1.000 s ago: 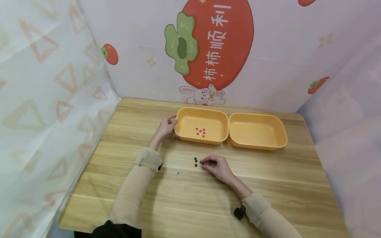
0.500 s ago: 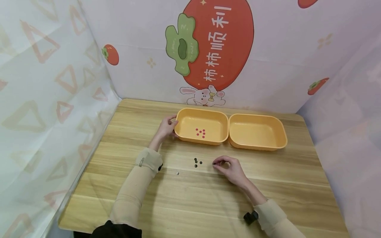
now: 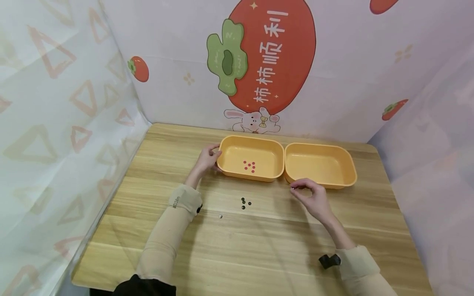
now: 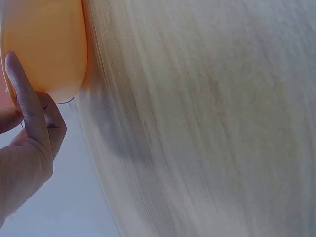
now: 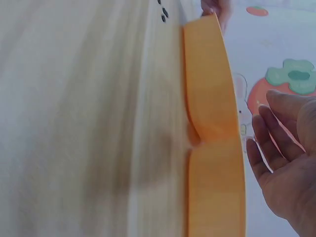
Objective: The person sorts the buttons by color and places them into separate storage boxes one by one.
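My left hand [image 3: 207, 159] grips the left end of a yellow-orange plastic bin [image 3: 259, 150], thumb at its rim. In the left wrist view, an extended finger [image 4: 25, 84] lies along the bin's outer wall [image 4: 54, 49]. Several flat pink-red discs [image 3: 249, 165] lie inside. My right hand [image 3: 314, 199] pinches a tiny button-like disc [image 3: 292, 188], mostly hidden by the fingertips, close to the front left corner of a second matching bin [image 3: 320, 164]. The right wrist view shows this hand [image 5: 291, 158] beside the bins, level with their rims.
Several small black discs [image 3: 243, 202] are grouped on the wooden table [image 3: 229, 255] in front of the left bin. One silvery disc [image 3: 220, 216] lies apart, nearer the left forearm. Both bins stand side by side near the printed backdrop [image 3: 166, 94] at the table's far edge.
My right hand has moved from the black discs rightward and away from me to the right bin, carrying the small disc. The left hand keeps its hold on the left bin.
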Action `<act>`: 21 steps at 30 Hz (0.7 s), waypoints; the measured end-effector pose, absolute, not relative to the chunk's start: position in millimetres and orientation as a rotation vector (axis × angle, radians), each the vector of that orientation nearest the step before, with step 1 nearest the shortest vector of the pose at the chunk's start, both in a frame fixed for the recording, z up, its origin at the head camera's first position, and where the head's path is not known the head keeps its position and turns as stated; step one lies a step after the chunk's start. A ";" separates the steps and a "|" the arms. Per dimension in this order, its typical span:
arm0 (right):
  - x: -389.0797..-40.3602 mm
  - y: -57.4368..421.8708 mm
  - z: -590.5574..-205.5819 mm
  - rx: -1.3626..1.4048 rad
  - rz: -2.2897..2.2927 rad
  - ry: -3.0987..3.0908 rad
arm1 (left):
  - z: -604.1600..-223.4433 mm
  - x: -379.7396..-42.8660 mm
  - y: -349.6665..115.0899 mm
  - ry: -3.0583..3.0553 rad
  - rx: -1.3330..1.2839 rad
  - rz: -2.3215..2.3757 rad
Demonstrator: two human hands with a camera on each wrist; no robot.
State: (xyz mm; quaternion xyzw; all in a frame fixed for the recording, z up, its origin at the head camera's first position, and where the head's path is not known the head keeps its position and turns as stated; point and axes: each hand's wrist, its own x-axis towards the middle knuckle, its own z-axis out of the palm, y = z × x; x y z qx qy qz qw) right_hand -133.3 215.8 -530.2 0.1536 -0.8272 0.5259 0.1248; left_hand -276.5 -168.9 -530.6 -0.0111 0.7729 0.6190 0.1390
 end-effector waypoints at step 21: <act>-205.5 243.5 -514.9 0.218 1.298 -2.593 | -529.0 -274.6 -171.2 2.241 -0.034 1.776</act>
